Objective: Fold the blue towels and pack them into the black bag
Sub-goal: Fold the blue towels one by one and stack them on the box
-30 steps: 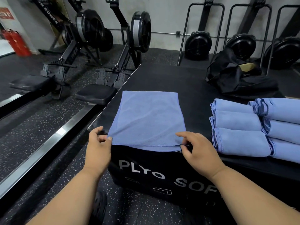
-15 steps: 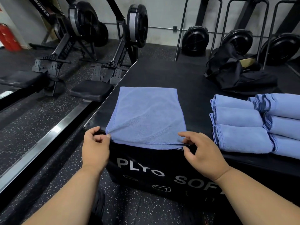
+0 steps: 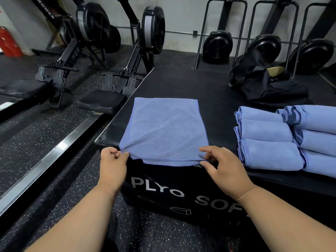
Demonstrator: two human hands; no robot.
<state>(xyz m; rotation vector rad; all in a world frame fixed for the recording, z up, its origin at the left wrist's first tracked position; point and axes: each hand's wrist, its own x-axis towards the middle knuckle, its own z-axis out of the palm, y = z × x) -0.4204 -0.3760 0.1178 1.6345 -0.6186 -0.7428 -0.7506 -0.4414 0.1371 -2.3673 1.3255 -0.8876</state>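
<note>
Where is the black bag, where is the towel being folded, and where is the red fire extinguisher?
black bag (image 3: 254,82), head view, on its crumpled side.
blue towel (image 3: 163,128), head view, middle of the flat cloth.
fire extinguisher (image 3: 9,44), head view, on its red body.

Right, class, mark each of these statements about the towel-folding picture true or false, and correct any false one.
1. Both hands pinch the near corners of the flat blue microfibre towel. True: left hand, right hand.
2. The crumpled black fabric bag sits at the far right of the black padded plyo box. True.
3. The folded blue towels are already inside the bag. False: they lie stacked on the box, right of the flat towel.
4. The flat towel hangs wholly off the box. False: only its near edge overhangs the front.
5. A red cylinder stands at far left. True.
</note>
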